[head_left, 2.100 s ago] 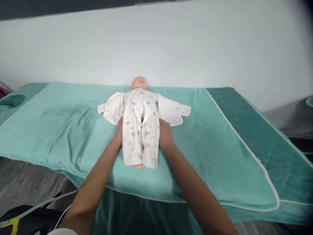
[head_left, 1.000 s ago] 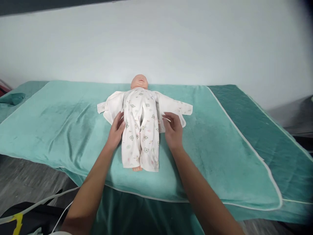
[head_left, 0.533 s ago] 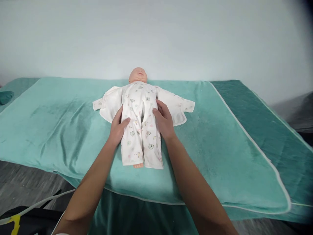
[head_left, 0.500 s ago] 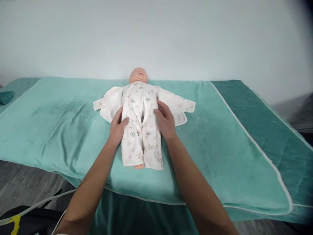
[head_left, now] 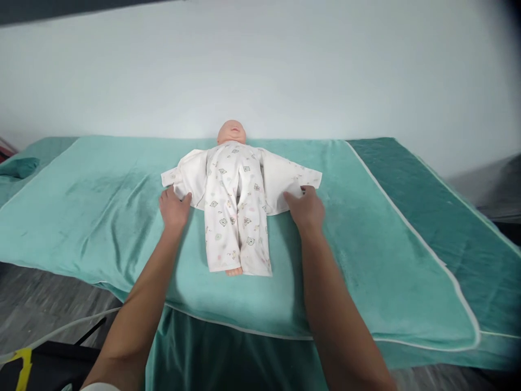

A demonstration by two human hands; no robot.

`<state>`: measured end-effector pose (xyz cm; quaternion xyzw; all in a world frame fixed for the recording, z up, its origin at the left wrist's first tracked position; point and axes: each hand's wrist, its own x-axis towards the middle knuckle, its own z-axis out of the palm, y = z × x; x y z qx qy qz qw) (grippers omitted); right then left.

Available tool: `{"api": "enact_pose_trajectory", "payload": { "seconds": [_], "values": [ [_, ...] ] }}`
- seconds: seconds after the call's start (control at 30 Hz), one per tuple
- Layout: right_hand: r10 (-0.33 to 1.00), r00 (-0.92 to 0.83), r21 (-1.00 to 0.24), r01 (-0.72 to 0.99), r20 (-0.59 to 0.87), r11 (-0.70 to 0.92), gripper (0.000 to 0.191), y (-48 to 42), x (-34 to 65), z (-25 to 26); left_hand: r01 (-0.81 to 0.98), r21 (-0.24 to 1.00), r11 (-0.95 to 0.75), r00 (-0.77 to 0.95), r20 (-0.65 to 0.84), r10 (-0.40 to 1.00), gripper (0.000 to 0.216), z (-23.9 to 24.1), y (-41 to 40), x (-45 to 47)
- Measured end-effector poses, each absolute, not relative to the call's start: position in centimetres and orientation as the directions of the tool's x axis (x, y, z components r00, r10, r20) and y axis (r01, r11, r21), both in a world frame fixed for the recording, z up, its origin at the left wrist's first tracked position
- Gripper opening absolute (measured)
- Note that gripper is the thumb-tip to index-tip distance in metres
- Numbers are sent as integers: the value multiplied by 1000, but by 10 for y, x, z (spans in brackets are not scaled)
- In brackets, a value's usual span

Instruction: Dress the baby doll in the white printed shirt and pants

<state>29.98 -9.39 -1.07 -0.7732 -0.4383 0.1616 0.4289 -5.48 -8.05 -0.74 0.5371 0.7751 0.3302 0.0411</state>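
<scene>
Hands work at either side of a baby doll [head_left: 232, 163] lying face up on a teal towel [head_left: 101, 206] that covers the surface. Left hand [head_left: 174, 207] rests at the lower edge of the open white jacket [head_left: 280, 184] beside the doll, fingers loosely curled on the cloth; whether they pinch it I cannot tell. Right hand [head_left: 306, 206] touches the jacket hem on the doll's other side, grip likewise unclear. Printed trousers [head_left: 236, 228] cover the doll's legs between both hands.
</scene>
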Motion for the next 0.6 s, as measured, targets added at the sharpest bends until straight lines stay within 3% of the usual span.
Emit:
{"api": "enact_pose_trajectory", "payload": {
  "seconds": [0.1,0.2,0.27,0.33,0.4,0.47,0.6],
  "values": [
    [879,465,-979,202,108,13,39,-79,285,3,814,530,238,-446,308,840,62,-7,-82,-49],
    [903,377,-969,-55,205,242,36,-73,260,23,812,535,232,-454,332,827,52,-7,-84,-46],
    [891,305,-940,50,337,338,32,-76,243,41,812,539,225,-451,334,828,41,-6,-85,-45],
    [906,73,-882,275,416,383,26,-85,232,59,808,544,228,-456,333,825,37,-6,-85,-45],
    [907,-238,-790,447,348,420,19,-96,230,75,800,554,232,-470,336,816,37,-6,-85,-45],
    [882,-395,-753,491,255,437,20,-104,235,87,793,562,236,-481,340,808,38,-7,-84,-45],
    [905,-247,-847,333,347,416,29,-109,250,84,790,554,261,-501,341,795,39,-7,-81,-46]
  ]
}}
